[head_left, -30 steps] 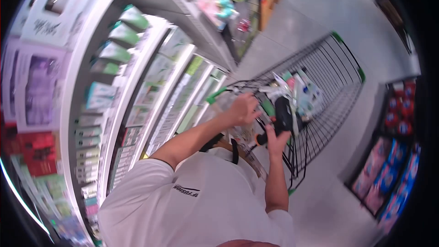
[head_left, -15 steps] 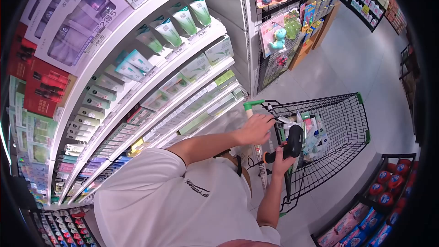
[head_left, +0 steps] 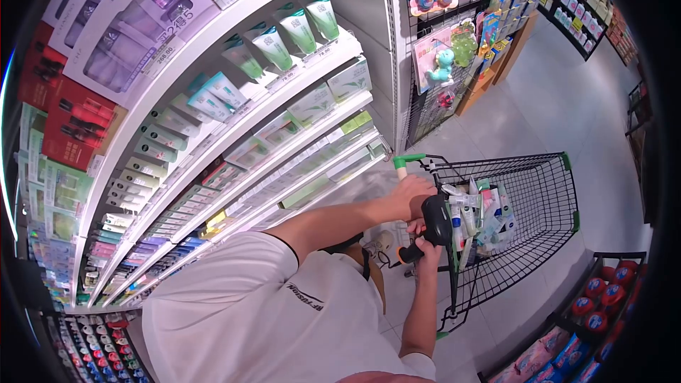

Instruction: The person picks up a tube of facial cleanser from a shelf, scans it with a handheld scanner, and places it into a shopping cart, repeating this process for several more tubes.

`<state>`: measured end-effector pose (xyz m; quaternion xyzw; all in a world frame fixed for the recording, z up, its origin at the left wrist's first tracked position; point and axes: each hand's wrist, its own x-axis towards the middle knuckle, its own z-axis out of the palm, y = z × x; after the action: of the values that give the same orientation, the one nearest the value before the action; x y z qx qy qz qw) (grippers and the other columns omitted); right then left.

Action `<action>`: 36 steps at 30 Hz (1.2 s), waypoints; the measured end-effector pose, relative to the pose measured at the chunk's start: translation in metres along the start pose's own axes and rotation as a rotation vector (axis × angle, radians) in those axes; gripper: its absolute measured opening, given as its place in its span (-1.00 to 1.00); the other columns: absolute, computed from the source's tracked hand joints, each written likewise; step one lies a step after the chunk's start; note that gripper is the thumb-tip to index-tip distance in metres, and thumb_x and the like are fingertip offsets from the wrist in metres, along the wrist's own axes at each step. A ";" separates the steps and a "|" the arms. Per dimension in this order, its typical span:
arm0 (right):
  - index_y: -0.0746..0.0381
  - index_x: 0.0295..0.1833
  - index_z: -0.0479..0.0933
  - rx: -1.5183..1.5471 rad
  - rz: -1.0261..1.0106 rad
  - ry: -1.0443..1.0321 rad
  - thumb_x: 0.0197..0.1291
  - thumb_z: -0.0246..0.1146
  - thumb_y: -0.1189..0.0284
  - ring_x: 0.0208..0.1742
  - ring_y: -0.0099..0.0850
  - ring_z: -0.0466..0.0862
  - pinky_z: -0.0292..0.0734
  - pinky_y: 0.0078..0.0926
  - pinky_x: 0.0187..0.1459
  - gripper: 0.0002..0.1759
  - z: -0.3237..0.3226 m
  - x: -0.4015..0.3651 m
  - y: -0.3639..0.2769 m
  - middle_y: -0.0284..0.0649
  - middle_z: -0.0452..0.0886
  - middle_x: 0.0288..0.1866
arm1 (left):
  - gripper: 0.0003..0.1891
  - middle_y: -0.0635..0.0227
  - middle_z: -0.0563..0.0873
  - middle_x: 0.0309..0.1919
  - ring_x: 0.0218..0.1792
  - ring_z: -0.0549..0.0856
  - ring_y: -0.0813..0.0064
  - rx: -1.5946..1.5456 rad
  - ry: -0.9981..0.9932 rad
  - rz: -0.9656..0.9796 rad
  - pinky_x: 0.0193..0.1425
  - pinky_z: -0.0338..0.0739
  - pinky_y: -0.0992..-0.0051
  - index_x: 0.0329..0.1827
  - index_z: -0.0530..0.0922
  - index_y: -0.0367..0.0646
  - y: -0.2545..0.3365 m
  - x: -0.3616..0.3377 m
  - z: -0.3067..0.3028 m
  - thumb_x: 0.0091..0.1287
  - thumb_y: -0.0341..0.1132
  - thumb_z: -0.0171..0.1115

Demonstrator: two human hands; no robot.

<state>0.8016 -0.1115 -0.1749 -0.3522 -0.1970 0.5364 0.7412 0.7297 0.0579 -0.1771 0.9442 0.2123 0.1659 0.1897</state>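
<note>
My left hand point(head_left: 413, 197) is closed over the handle bar of a black wire shopping cart, close to the bar's green end point(head_left: 409, 159). My right hand point(head_left: 427, 254) grips a black handheld device point(head_left: 437, 220) with an orange ring, which looks like a barcode scanner. Its rounded head sits in front of the handle bar, beside my left fingers, and hides part of the bar. Inside the cart basket point(head_left: 546, 234) lies a pile of tubes and small packages point(head_left: 489, 216), mostly white, green and blue.
Curved white shelves point(head_left: 213, 131) with boxed cosmetics and green-white tubes point(head_left: 272, 48) run along the left. Toys in blister packs point(head_left: 441, 64) hang on a rack ahead. At lower right stands a black display rack point(head_left: 610, 259) with red round packs. Grey floor point(head_left: 567, 113) stretches beyond the cart.
The scanner and my right hand have moved left, towards my body and closer to my left hand. My left hand now curls over the bar, and more of the cart's contents shows.
</note>
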 end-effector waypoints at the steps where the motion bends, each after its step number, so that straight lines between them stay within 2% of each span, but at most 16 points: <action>1: 0.35 0.11 0.48 -0.088 -0.006 -0.070 0.01 0.23 0.61 -0.03 -0.33 0.62 0.52 -0.34 0.10 -0.54 -0.001 0.001 0.000 -0.17 0.59 -0.11 | -0.75 0.35 0.61 -0.35 -0.18 0.65 0.29 0.012 -0.007 0.009 -0.09 0.40 0.28 -0.37 0.56 -0.03 -0.001 0.002 0.000 -0.07 -0.20 0.41; 3: 0.35 0.10 0.47 -0.174 -0.011 -0.136 -0.03 0.23 0.52 0.00 -0.29 0.61 0.49 -0.28 0.13 -0.52 -0.001 0.001 0.001 -0.15 0.59 -0.11 | -0.74 0.37 0.62 -0.35 -0.19 0.65 0.29 0.021 -0.018 0.020 -0.08 0.40 0.28 -0.36 0.57 -0.02 -0.004 0.003 0.002 -0.09 -0.18 0.42; 5: 0.34 0.21 0.49 -0.317 0.008 -0.098 0.01 0.22 0.66 -0.02 -0.39 0.64 0.55 -0.40 0.07 -0.46 0.003 -0.001 0.000 -0.20 0.62 -0.07 | -0.70 0.39 0.60 -0.40 -0.23 0.66 0.28 0.053 -0.021 0.061 -0.12 0.42 0.26 -0.35 0.56 0.00 -0.007 0.005 0.003 -0.13 -0.17 0.43; 7: 0.34 0.21 0.53 -0.403 0.008 -0.023 0.02 0.27 0.65 -0.04 -0.44 0.67 0.59 -0.45 0.00 -0.47 0.019 0.002 -0.009 -0.22 0.66 -0.06 | -0.73 0.41 0.64 -0.38 -0.22 0.69 0.23 -0.098 0.147 0.172 -0.13 0.48 0.22 -0.31 0.56 0.02 -0.031 0.004 0.028 -0.04 -0.16 0.42; 8: 0.32 0.23 0.56 -0.502 -0.126 -0.088 0.04 0.31 0.65 -0.08 -0.50 0.69 0.61 -0.49 -0.05 -0.46 0.013 0.010 -0.005 -0.26 0.70 -0.04 | -0.71 0.37 0.73 -0.27 -0.13 0.73 0.21 -0.457 0.431 0.313 -0.04 0.54 0.26 -0.21 0.63 -0.01 -0.032 0.005 0.021 0.05 -0.14 0.43; 9: 0.33 0.15 0.61 -0.498 -0.069 -0.040 0.04 0.34 0.62 -0.14 -0.54 0.69 0.61 -0.51 -0.08 -0.53 0.023 0.012 -0.015 -0.30 0.72 -0.13 | -0.64 0.29 0.76 -0.16 -0.04 0.74 0.16 -0.898 0.276 0.352 0.08 0.55 0.25 -0.08 0.66 -0.05 -0.037 0.006 0.012 0.08 -0.16 0.46; 11: 0.33 -0.05 0.68 -0.568 0.055 -0.022 0.05 0.36 0.54 -0.30 -0.59 0.66 0.58 -0.54 -0.19 -0.71 0.024 0.017 -0.030 -0.30 0.73 -0.30 | -0.56 0.23 0.73 -0.07 -0.02 0.70 0.08 -0.485 0.278 0.339 0.12 0.55 0.21 -0.05 0.63 -0.12 -0.038 0.010 -0.009 -0.01 -0.22 0.50; 12: 0.31 -0.08 0.68 -0.626 0.022 0.012 0.02 0.37 0.49 -0.34 -0.54 0.66 0.55 -0.50 -0.25 -0.71 0.016 0.018 -0.020 -0.26 0.74 -0.30 | -0.55 0.20 0.72 0.00 0.01 0.68 0.04 -0.118 0.039 0.104 0.16 0.55 0.20 -0.02 0.64 -0.10 -0.026 0.010 -0.034 -0.02 -0.24 0.49; 13: 0.30 -0.11 0.68 -0.657 -0.038 0.006 -0.01 0.39 0.46 -0.35 -0.46 0.67 0.54 -0.45 -0.25 -0.70 0.012 0.022 -0.017 -0.24 0.73 -0.32 | -0.59 0.16 0.72 0.00 0.01 0.67 0.03 -0.144 0.244 0.186 0.18 0.55 0.21 0.02 0.65 -0.11 -0.035 0.011 -0.039 0.05 -0.30 0.45; 16: 0.29 -0.12 0.66 -0.757 -0.084 -0.046 -0.06 0.41 0.42 -0.32 -0.27 0.68 0.55 -0.36 -0.20 -0.66 0.011 0.032 -0.019 -0.17 0.70 -0.31 | -0.76 0.16 0.74 -0.06 0.00 0.69 0.11 -0.011 0.328 0.101 0.14 0.56 0.26 0.00 0.67 -0.18 -0.054 0.007 -0.100 0.27 -0.39 0.32; 18: 0.29 -0.09 0.65 -0.835 -0.070 -0.104 -0.08 0.42 0.40 -0.27 -0.16 0.68 0.56 -0.32 -0.15 -0.62 0.009 0.036 -0.022 -0.12 0.70 -0.27 | -0.75 0.19 0.74 -0.07 0.01 0.68 0.12 -0.047 0.430 -0.022 0.14 0.56 0.25 0.00 0.66 -0.17 -0.074 -0.001 -0.132 0.26 -0.39 0.31; 20: 0.30 0.00 0.61 -0.925 -0.115 -0.154 -0.08 0.43 0.39 -0.12 -0.03 0.66 0.55 -0.27 -0.03 -0.54 0.012 0.037 -0.021 -0.03 0.68 -0.11 | -0.75 0.19 0.74 -0.07 0.02 0.67 0.14 0.001 0.513 -0.076 0.13 0.55 0.27 0.01 0.65 -0.18 -0.089 -0.007 -0.173 0.27 -0.39 0.31; 21: 0.31 0.08 0.57 -0.883 -0.077 -0.086 -0.08 0.43 0.41 -0.03 0.00 0.65 0.54 -0.25 0.05 -0.48 0.019 0.035 -0.023 0.00 0.66 0.00 | -0.75 0.18 0.74 -0.06 0.03 0.66 0.16 0.055 0.591 -0.127 0.13 0.54 0.30 0.02 0.65 -0.20 -0.095 -0.011 -0.196 0.29 -0.40 0.31; 28: 0.29 0.00 0.58 -0.929 -0.143 -0.069 -0.08 0.43 0.44 -0.09 -0.11 0.67 0.53 -0.28 0.00 -0.55 0.019 0.043 -0.003 -0.07 0.64 -0.09 | -0.73 0.16 0.70 -0.04 0.00 0.63 0.13 0.420 0.911 -0.137 0.14 0.48 0.25 0.03 0.63 -0.22 -0.125 -0.029 -0.316 0.28 -0.39 0.34; 32: 0.31 -0.06 0.55 -0.953 -0.182 -0.032 -0.09 0.42 0.46 -0.16 -0.16 0.64 0.52 -0.30 -0.06 -0.59 0.030 0.046 -0.003 -0.11 0.61 -0.16 | -0.69 0.15 0.68 -0.03 0.00 0.63 0.14 0.573 1.014 -0.143 0.15 0.49 0.25 0.06 0.61 -0.21 -0.136 -0.031 -0.350 0.26 -0.39 0.36; 36: 0.32 -0.05 0.53 -0.886 -0.099 0.001 -0.08 0.42 0.47 -0.19 -0.18 0.64 0.53 -0.30 -0.07 -0.58 0.030 0.048 0.008 -0.11 0.62 -0.19 | -0.68 0.16 0.67 -0.08 -0.06 0.66 0.20 0.573 1.118 -0.227 0.07 0.53 0.26 0.07 0.61 -0.22 -0.165 -0.045 -0.366 0.26 -0.36 0.36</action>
<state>0.7933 -0.0560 -0.1648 -0.6263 -0.4240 0.3638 0.5437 0.4914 0.2809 0.0615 0.7000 0.4140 0.5488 -0.1934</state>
